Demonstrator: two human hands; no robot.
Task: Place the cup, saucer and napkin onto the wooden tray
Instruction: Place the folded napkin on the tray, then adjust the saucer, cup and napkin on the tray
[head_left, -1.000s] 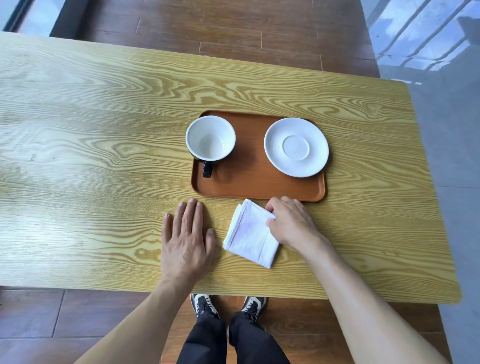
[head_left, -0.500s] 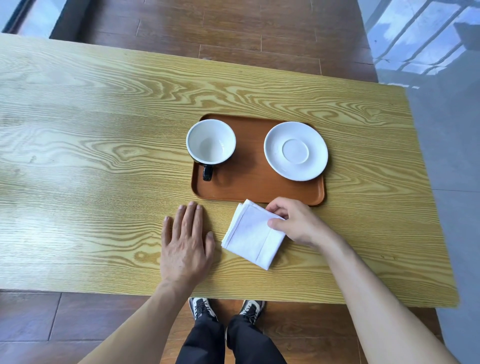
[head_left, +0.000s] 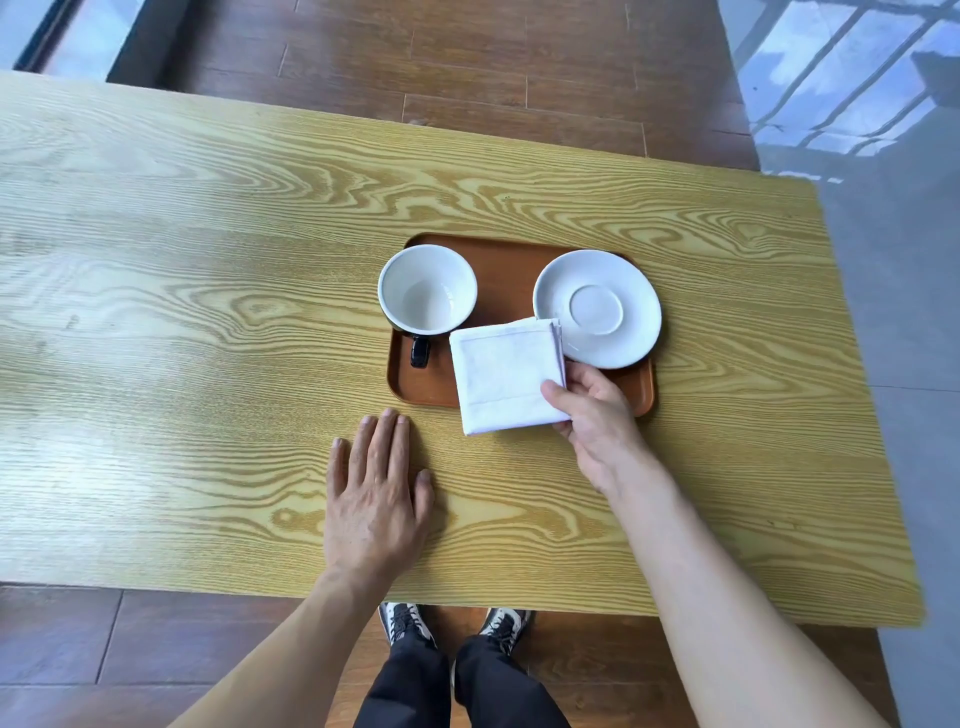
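Observation:
A brown wooden tray (head_left: 506, 262) lies on the table. On its left side stands a cup (head_left: 427, 290), white inside and dark outside, its handle toward me. A white saucer (head_left: 597, 307) rests on the tray's right side. My right hand (head_left: 597, 421) pinches the right edge of a folded white napkin (head_left: 506, 382), held over the tray's front edge between cup and saucer; its near corner hangs past the rim. Whether the napkin touches the tray I cannot tell. My left hand (head_left: 376, 493) lies flat on the table in front of the tray, fingers apart.
The yellow wood-grain table (head_left: 208, 322) extends wide to the left and behind the tray. Its near edge runs just above my shoes (head_left: 452, 621). Dark wooden floor lies beyond, with grey tiles to the right.
My right hand has lifted the napkin off the table and carried it forward over the tray's front edge, turning it square. The left hand has stayed flat in place.

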